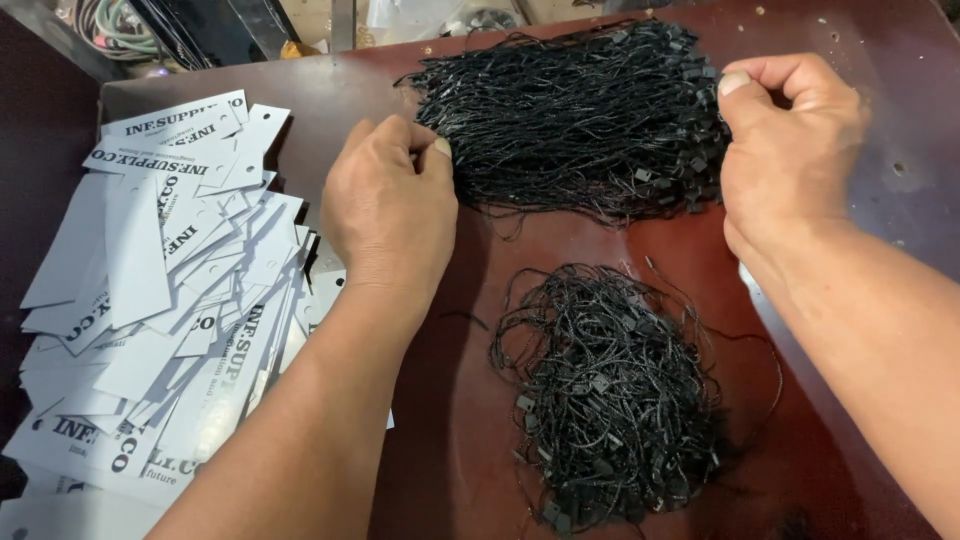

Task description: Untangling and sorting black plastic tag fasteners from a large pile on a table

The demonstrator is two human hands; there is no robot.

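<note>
black cord bundle pinched at both edges, left hand, right hand, fingers closed

Bare dark red-brown tabletop runs in a lane between the spread heap of white printed card tags at the left and the loose tangled pile of black string loops near the front. The large straight bundle of black string fasteners blocks the far centre. A narrow open strip separates bundle and pile. The left forearm lies across the lane; the right forearm closes the right edge.
</note>
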